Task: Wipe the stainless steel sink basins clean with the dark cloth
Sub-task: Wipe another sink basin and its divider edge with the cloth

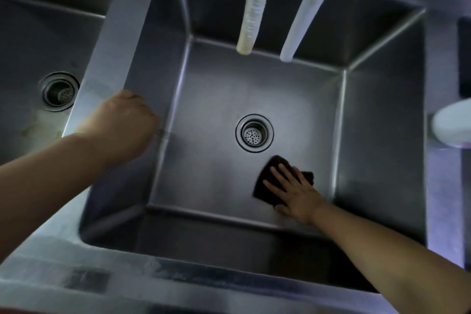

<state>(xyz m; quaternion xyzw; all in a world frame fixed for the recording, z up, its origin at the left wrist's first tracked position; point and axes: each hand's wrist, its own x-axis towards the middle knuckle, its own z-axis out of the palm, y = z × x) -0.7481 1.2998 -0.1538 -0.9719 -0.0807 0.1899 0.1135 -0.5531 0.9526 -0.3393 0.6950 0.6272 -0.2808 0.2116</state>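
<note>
Right hand [293, 192] fingers [276, 173], lying spread, are pressing the dark cloth [267, 186]; unpinched, it is risking bunching beneath them toward the drain [254, 133], while left hand [122, 125] fingers are curling over the basin divider [114, 41].

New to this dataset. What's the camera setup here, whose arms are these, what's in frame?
There is no robot here. A person wears one wide-angle camera on the head, looking forward and down, so the two bare arms coming in from the bottom are the wearer's own.

The view looks into a deep stainless steel basin with a round drain in its floor. The right hand lies flat, fingers spread, pressing a dark cloth onto the basin floor, near the drain and toward the front right corner. The left hand is curled at the divider between this basin and a second basin on the left, which has its own drain; whether it grips the edge is hard to tell.

Two hoses hang in from the top: a yellowish one and a white one. A white object sits at the right edge, cut off.
</note>
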